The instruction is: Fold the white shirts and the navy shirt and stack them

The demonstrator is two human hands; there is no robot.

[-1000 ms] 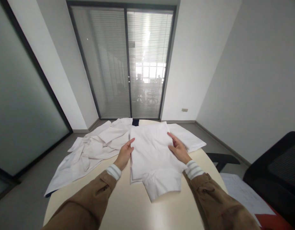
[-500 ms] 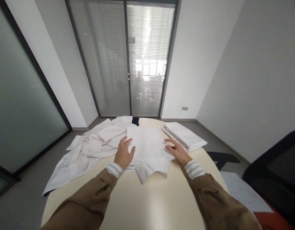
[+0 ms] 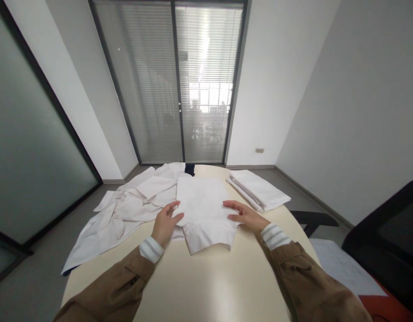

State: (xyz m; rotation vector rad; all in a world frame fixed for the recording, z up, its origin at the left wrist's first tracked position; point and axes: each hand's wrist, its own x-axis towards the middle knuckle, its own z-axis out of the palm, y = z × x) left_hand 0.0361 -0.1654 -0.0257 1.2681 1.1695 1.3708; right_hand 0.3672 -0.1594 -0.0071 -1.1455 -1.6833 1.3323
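Middle garment (image 3: pixel 202 194) is showing matt white cloth, smooth across flat part, lightly creasing near lower end. Cloth pile (image 3: pixel 129 208) at left is looking matt too, rumpling into rough folds. Folded cloth stack (image 3: pixel 260 190) is appearing smooth, matt. Desk (image 3: pixel 193 286) is gleaming, smooth, semi-glossy. Brown sleeves (image 3: pixel 108 286) are looking like matt cloth; striped cuffs (image 3: pixel 151 249) are seeming softer. White sheet (image 3: pixel 342 268) is looking like matt paper. Chair back (image 3: pixel 399 235) is displaying dark mesh; armrest (image 3: pixel 315 218) is resembling matt black plastic. Left panel (image 3: pixel 31 134) is looking like frosted glass.
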